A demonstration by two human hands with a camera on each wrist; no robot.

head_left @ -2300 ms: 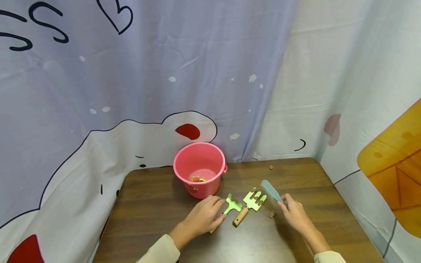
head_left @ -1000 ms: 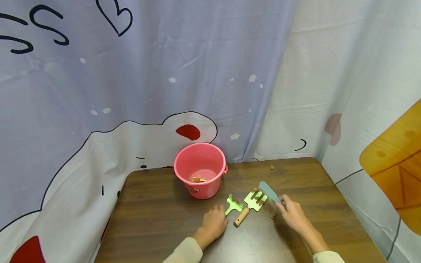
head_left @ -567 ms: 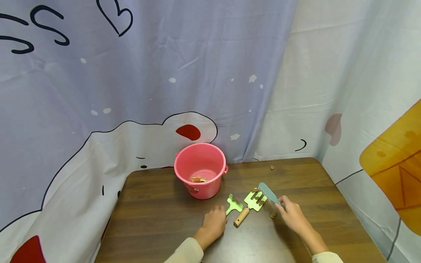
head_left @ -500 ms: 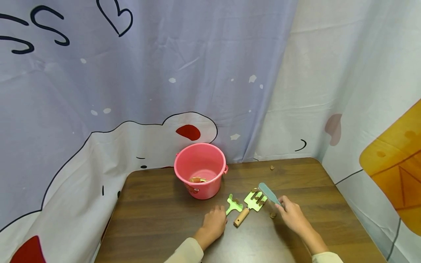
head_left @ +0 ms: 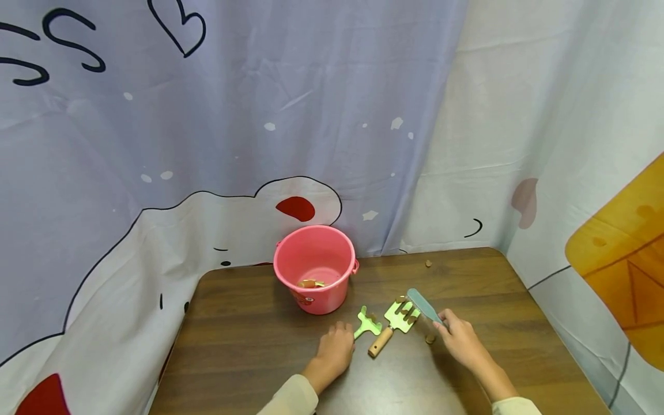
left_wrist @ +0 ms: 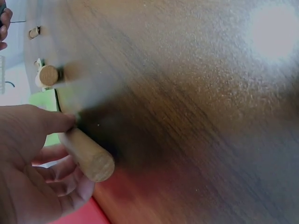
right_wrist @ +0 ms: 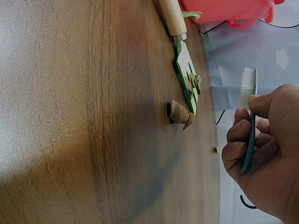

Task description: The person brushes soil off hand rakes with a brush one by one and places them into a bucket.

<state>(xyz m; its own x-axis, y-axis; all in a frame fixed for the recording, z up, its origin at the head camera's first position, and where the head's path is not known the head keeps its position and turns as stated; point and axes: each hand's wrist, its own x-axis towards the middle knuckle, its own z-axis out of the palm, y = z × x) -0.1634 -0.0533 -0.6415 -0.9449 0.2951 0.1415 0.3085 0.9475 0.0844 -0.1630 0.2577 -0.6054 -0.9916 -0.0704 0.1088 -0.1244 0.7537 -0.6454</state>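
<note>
My left hand [head_left: 334, 349] pinches the wooden handle [left_wrist: 91, 158] of a small green hand rake [head_left: 368, 327], whose head lies on the table with brown bits on it. To its right lies a green garden fork [head_left: 402, 317] with a wooden handle and brown clumps on its tines. In my right hand [head_left: 461, 340] is a teal brush [head_left: 424, 303], held above the table beside the fork's tines. Its white bristles [right_wrist: 246, 86] show in the right wrist view. A brown lump [right_wrist: 180, 114] sits near the fork tip.
Behind the tools stands a pink bucket [head_left: 332, 297] with something wooden and yellow-green inside [head_left: 311, 283]. A small brown crumb [head_left: 428, 263] lies near the back edge of the wooden table [head_left: 233, 334]. Printed curtains hang behind.
My left hand has come down and right from over the rake to its handle, then stays nearly still. The brush has shifted slightly left and down toward the fork's tines.
</note>
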